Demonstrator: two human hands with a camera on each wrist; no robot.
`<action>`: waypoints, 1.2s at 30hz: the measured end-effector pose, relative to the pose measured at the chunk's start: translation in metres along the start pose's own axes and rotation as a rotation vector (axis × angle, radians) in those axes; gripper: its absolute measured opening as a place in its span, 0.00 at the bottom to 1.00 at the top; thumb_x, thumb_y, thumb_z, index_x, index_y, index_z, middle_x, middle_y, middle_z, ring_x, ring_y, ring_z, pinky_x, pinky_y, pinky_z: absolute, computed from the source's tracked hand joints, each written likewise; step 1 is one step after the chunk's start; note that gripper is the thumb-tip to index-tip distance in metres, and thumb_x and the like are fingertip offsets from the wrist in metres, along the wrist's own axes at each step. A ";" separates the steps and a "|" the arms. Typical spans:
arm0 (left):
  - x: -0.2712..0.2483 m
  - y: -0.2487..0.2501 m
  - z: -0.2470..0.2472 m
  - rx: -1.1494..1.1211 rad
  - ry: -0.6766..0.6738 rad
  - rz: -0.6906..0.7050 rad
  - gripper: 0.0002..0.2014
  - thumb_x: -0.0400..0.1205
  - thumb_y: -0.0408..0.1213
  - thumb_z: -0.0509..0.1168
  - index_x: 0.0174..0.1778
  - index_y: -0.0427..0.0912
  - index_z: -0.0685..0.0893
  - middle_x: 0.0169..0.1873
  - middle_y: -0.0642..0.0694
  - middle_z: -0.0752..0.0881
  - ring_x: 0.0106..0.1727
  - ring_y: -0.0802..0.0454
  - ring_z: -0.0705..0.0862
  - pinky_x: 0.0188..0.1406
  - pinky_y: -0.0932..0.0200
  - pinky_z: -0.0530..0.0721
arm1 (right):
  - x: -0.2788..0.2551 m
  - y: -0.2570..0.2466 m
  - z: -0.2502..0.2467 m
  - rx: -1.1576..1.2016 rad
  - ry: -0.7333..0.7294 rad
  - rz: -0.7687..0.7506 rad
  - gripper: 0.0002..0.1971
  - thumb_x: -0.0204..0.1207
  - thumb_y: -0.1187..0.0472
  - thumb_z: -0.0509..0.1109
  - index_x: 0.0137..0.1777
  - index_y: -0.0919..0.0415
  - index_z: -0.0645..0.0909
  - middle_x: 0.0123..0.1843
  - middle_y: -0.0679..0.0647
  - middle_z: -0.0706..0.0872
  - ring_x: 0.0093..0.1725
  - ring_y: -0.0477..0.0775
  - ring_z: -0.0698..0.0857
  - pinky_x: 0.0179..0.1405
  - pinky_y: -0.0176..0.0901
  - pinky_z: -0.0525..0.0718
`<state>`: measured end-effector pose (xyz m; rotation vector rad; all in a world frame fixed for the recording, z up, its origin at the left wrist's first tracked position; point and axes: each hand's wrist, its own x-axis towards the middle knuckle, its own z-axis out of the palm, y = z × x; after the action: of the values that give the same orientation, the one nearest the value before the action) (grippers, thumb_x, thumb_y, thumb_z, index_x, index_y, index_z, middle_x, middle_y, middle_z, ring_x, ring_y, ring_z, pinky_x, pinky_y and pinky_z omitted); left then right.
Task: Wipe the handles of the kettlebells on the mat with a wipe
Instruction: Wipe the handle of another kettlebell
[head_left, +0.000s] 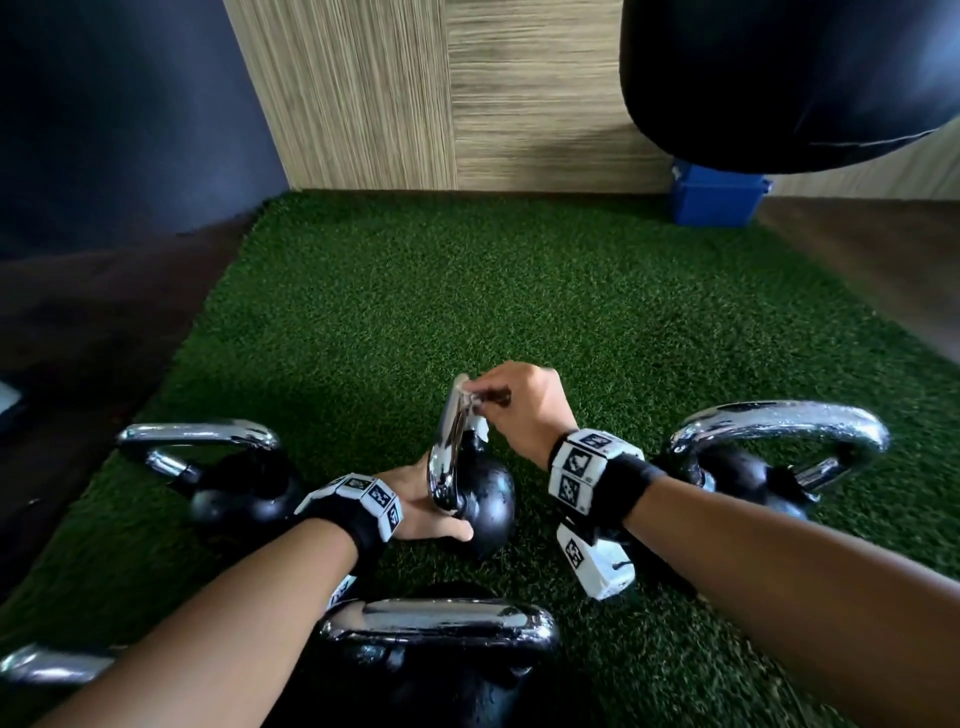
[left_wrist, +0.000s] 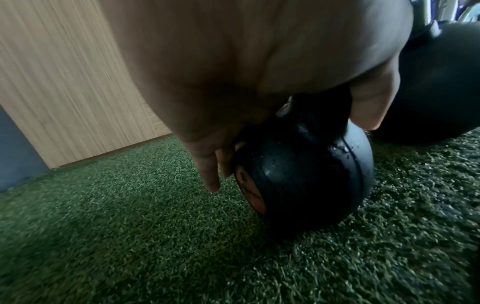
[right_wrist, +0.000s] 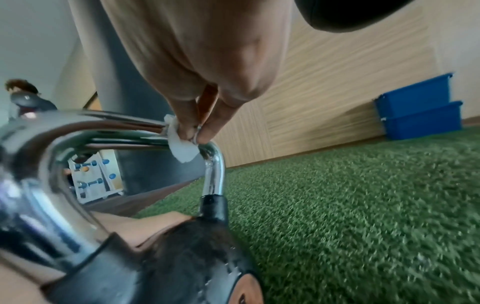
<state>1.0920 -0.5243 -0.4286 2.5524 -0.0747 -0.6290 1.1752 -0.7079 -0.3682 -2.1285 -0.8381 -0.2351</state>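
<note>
Several black kettlebells with chrome handles stand on the green turf mat (head_left: 467, 291). My left hand (head_left: 431, 512) grips the middle kettlebell (head_left: 485, 499) at its neck, its fingers (left_wrist: 215, 164) on one side and the thumb (left_wrist: 369, 107) on the other. The ball (left_wrist: 303, 181) sits on the turf. My right hand (head_left: 493, 397) pinches a small white wipe (head_left: 470, 397) against the far top bend of that kettlebell's handle (head_left: 448, 447). In the right wrist view the wipe (right_wrist: 182, 147) is wrapped over the chrome handle (right_wrist: 103, 127).
Other kettlebells stand to the left (head_left: 228, 467), to the right (head_left: 769, 452) and close in front of me (head_left: 436, 639). A black punching bag (head_left: 779, 78) hangs at the upper right. Blue bins (head_left: 717, 200) sit by the wood-panelled wall (head_left: 415, 104). A person (right_wrist: 26, 96) is far behind.
</note>
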 end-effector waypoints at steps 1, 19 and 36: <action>0.001 0.001 -0.001 0.008 -0.004 -0.005 0.41 0.71 0.63 0.74 0.78 0.48 0.73 0.70 0.48 0.79 0.73 0.46 0.79 0.78 0.48 0.76 | 0.003 -0.001 -0.004 -0.003 -0.010 -0.004 0.11 0.73 0.66 0.80 0.55 0.60 0.92 0.49 0.52 0.91 0.37 0.31 0.79 0.39 0.16 0.79; 0.002 0.008 -0.006 0.010 0.016 -0.029 0.47 0.82 0.55 0.72 0.91 0.51 0.52 0.88 0.40 0.60 0.84 0.39 0.66 0.80 0.52 0.64 | -0.021 -0.035 -0.006 0.307 -0.317 0.152 0.12 0.62 0.61 0.89 0.44 0.57 0.92 0.42 0.47 0.93 0.40 0.41 0.92 0.46 0.35 0.91; -0.001 0.013 -0.003 -0.164 -0.057 0.151 0.19 0.85 0.28 0.69 0.72 0.25 0.78 0.67 0.38 0.78 0.65 0.71 0.79 0.68 0.71 0.76 | -0.041 0.002 0.021 0.246 -0.398 0.264 0.16 0.61 0.65 0.89 0.49 0.55 0.93 0.38 0.40 0.92 0.36 0.29 0.88 0.39 0.22 0.83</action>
<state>1.0937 -0.5335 -0.4195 2.3461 -0.2241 -0.6223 1.1432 -0.7127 -0.4003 -2.0495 -0.7494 0.4216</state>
